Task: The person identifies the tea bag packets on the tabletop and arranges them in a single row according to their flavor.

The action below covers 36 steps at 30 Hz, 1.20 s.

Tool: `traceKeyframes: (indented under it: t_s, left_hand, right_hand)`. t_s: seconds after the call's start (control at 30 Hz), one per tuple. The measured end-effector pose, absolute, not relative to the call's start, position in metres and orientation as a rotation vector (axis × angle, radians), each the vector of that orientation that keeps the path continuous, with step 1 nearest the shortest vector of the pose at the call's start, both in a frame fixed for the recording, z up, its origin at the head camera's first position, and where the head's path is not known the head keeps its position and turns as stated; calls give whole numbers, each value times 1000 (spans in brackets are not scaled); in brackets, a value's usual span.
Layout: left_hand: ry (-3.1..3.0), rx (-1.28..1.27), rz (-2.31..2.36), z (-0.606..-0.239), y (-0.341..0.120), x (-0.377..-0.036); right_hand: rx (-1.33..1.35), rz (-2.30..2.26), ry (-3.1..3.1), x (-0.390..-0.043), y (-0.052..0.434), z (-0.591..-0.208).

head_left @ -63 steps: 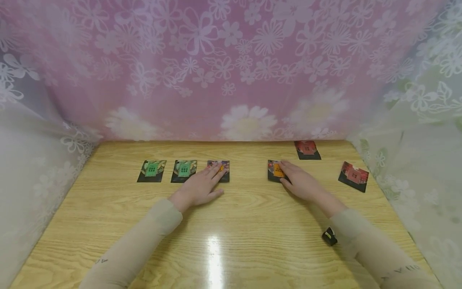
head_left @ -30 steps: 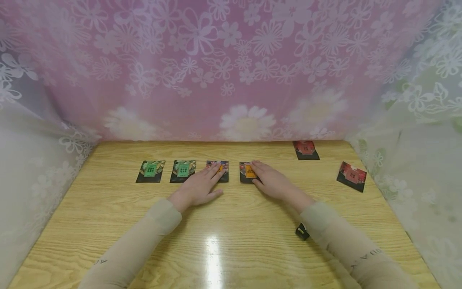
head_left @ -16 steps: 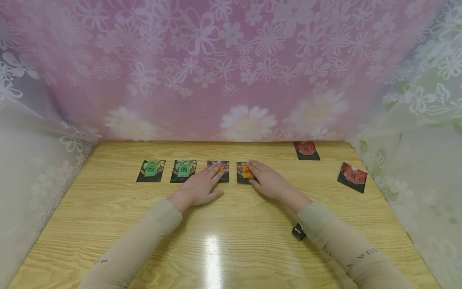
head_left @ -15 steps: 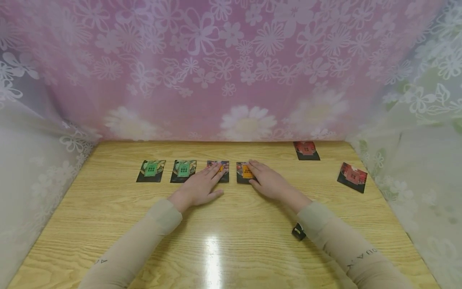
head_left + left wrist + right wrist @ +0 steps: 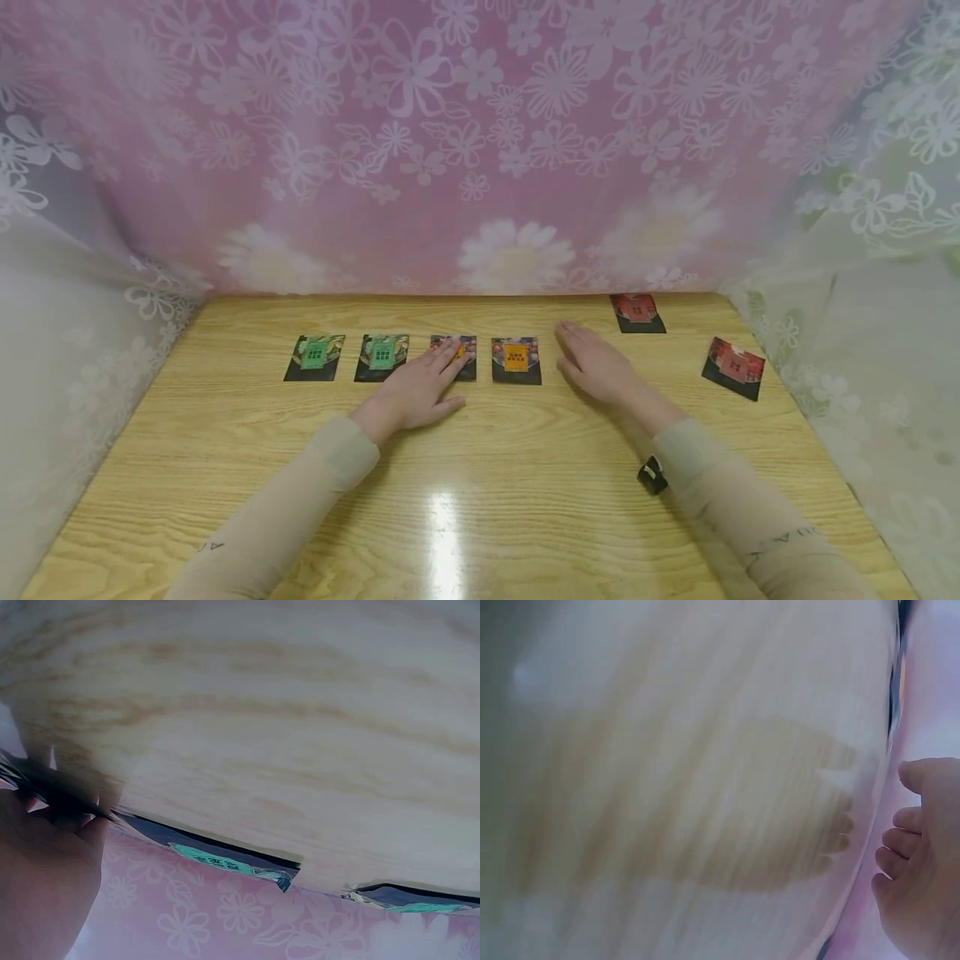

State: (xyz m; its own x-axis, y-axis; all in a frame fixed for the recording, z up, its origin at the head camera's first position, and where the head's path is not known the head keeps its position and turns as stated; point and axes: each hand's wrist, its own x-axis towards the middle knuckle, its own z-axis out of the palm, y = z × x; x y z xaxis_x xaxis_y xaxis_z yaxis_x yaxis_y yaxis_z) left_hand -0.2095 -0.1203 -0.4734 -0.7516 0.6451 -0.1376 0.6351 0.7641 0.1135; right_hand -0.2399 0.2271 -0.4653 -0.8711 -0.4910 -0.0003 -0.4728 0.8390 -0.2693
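Head view. A row of four small packets is shown on the wooden table [image 5: 225,467]: two green packets [image 5: 315,357] [image 5: 382,356] at the left, then a third packet [image 5: 467,357] partly covered by fingers, then the orange packet [image 5: 516,360] lying flat and uncovered. The left hand [image 5: 416,390] is laid flat, its straight fingers pressed on the third packet. The right hand [image 5: 600,371] is seen just to the right of the orange packet, fingers straight and relaxed, with nothing held; whether it rests on the wood or is held above it cannot be told. Two red packets [image 5: 636,312] [image 5: 734,367] lie well apart from the row, toward the far right corner. The step in hand is judged to be the placing of the orange packet at the end of the row, with the red pair not yet lined up. A reach to the nearer red packet would be called for next, with a slide into line beside the orange one. Count: two green, two red, one orange, one partly hidden; six in all.

Left wrist view. The palm [image 5: 45,885] is seen at the left edge, and the two green packets [image 5: 217,859] [image 5: 420,900] are seen edge-on.

Right wrist view. Loosely bent fingers [image 5: 904,844] are shown over blurred wood, with nothing gripped.
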Motion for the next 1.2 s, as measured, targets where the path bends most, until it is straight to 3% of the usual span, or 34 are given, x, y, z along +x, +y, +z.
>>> traceKeyframes:
  t_s: [0.53, 1.2]
  left_hand:
    - [2796, 1012, 89, -471, -118, -207]
    - [2816, 1022, 53, -474, -118, -208]
  right_hand:
    - [-534, -407, 2992, -270, 313, -464]
    - [-486, -404, 2924, -267, 322, -468]
